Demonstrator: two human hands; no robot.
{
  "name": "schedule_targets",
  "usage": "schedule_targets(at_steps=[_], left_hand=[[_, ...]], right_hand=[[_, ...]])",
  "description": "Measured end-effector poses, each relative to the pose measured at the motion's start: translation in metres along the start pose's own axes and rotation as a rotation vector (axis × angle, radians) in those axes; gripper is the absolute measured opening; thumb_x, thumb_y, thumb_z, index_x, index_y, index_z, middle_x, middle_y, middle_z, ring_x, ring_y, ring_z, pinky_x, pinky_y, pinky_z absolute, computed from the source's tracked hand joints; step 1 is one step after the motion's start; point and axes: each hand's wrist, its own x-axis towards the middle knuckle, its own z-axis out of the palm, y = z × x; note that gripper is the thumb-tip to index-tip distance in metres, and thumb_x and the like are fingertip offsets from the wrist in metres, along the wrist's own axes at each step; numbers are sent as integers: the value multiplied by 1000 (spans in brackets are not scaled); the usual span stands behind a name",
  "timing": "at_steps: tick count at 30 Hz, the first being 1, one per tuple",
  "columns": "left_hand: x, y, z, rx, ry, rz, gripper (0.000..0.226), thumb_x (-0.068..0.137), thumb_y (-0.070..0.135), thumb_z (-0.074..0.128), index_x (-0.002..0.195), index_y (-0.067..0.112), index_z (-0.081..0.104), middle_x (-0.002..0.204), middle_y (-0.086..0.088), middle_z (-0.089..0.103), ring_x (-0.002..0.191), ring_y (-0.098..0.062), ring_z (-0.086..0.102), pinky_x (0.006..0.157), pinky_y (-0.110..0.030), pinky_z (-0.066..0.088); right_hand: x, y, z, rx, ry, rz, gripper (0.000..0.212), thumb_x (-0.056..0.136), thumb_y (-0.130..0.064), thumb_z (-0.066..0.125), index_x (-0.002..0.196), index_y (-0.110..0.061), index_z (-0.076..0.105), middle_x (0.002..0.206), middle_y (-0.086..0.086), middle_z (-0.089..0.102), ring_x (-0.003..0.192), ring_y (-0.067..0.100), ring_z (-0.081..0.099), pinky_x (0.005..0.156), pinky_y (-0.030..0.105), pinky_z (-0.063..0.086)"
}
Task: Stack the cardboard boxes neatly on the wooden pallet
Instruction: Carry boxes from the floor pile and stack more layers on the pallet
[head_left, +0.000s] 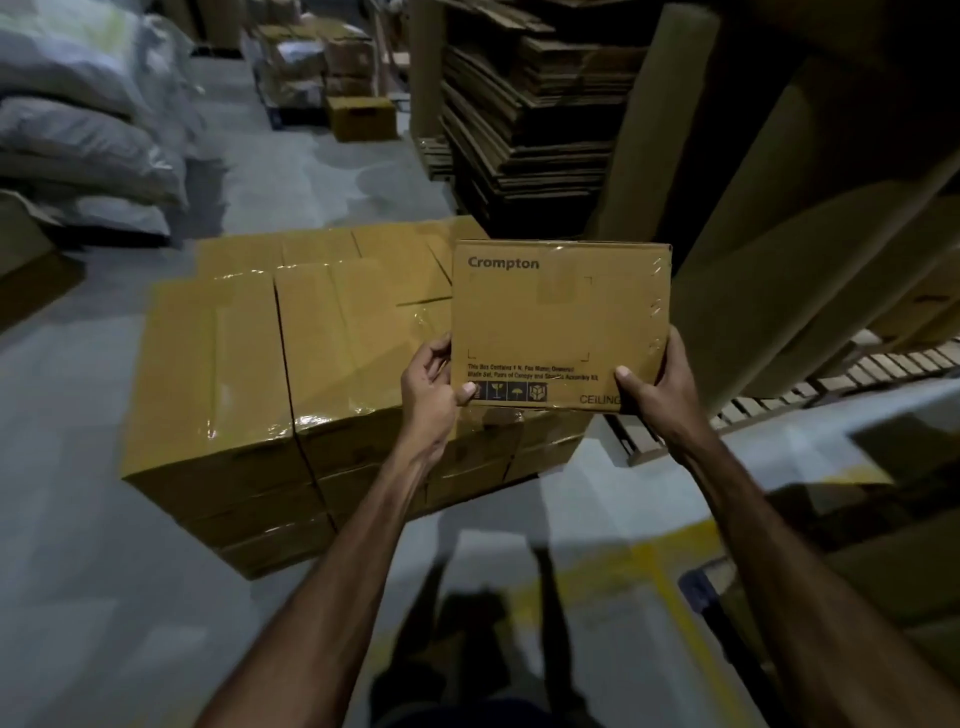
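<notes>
Both-handed grip on "Crompton" box (558, 322)

Grey concrete floor (104, 597), yellow painted line (670, 566) at right. On it: block of stacked cardboard boxes (249, 374), grey sacks (88, 145) far left, flattened cardboard pile (530, 130) behind, single box (361, 117) far back.
</notes>
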Motion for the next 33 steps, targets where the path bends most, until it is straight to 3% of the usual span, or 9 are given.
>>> schedule_targets(at_steps=[6, 9, 16, 18, 21, 24, 28, 30, 33], left_hand=[[47, -22, 0, -1, 117, 2, 71, 80, -34, 56, 133, 14, 61, 150, -5, 57, 138, -21, 55, 104, -47, 57], [78, -31, 12, 10, 180, 22, 73, 81, -34, 56, 126, 24, 63, 138, 6, 63, 128, -12, 62, 103, -45, 58], [157, -69, 49, 93, 390, 109, 59, 86, -27, 59, 117, 23, 64, 134, 2, 66, 128, -14, 64, 103, -41, 58], [172, -95, 54, 201, 469, 37, 58, 87, -22, 63, 112, 30, 61, 130, 3, 67, 126, -15, 65, 103, -37, 58], [181, -140, 55, 274, 478, -144, 58, 85, -21, 61, 117, 27, 60, 119, 13, 65, 126, -19, 64, 84, -18, 59], [187, -168, 51, 299, 528, -298, 71, 86, -14, 64, 148, 19, 51, 140, -2, 61, 127, -21, 57, 93, -35, 59], [193, -184, 49, 366, 413, -444, 78, 94, 2, 70, 161, 17, 35, 157, -5, 48, 139, -26, 51, 103, -38, 50], [197, -190, 46, 479, 351, -494, 77, 91, 8, 74, 158, 18, 38, 147, 1, 54, 137, -27, 52, 107, -44, 49], [203, -199, 43, 724, 310, -485, 51, 88, 12, 72, 135, 17, 53, 124, 4, 61, 123, -29, 61, 92, -39, 54]], right_hand=[[77, 17, 17, -38, -124, -21, 86, 97, -19, 71, 160, -43, 18, 161, -1, 36, 146, 26, 41, 114, 66, 41], [127, 32, 24, -65, -157, -59, 89, 93, -32, 73, 159, -46, 16, 160, -1, 38, 146, 26, 41, 115, 68, 40], [245, 72, 45, -46, -300, -71, 80, 97, -11, 70, 156, -31, 18, 155, -4, 37, 139, 14, 40, 115, 42, 39], [264, 101, 60, -26, -326, 10, 76, 96, -1, 67, 154, -23, 24, 156, 4, 41, 139, 16, 43, 114, 42, 41], [273, 146, 83, 71, -302, 291, 69, 97, 3, 66, 154, -15, 30, 154, 14, 46, 136, 27, 51, 100, 38, 48], [274, 193, 95, 105, -401, 509, 72, 98, -2, 65, 157, -20, 28, 144, 18, 54, 111, 30, 62, 78, 38, 53], [287, 224, 101, 58, -497, 614, 70, 94, -34, 73, 154, -30, 39, 157, 12, 45, 131, 33, 50, 94, 52, 52], [293, 223, 109, 9, -505, 590, 68, 99, -29, 69, 158, -22, 38, 156, 13, 47, 131, 34, 51, 89, 45, 52], [298, 232, 123, -72, -501, 550, 71, 96, -30, 74, 157, -17, 40, 157, 13, 47, 136, 35, 52, 103, 53, 53]])
